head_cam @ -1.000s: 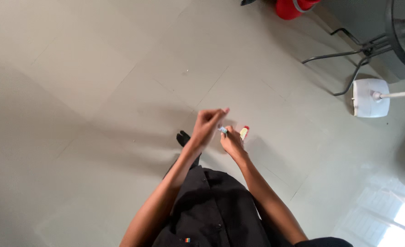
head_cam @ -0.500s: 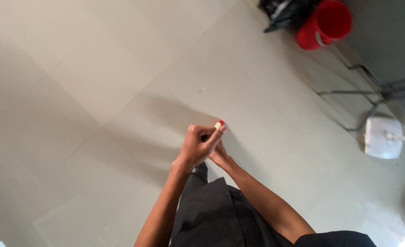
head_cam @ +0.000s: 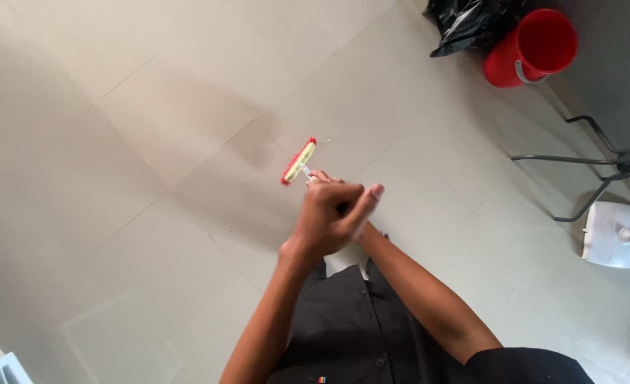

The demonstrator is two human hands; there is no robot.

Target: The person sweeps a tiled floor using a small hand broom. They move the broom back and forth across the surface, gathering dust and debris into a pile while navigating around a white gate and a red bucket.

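Mop head (head_cam: 299,161) just beyond stacked hands; left hand (head_cam: 333,217) gripping handle, right hidden.

No labels, signs or screens visible. Closest to packaging: a crumpled black plastic bag (head_cam: 471,25) on the floor at the top, touching a red bucket (head_cam: 532,48).

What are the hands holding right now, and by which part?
A floor broom: both hands grip the top of its handle; its red and yellow head is down on the floor.
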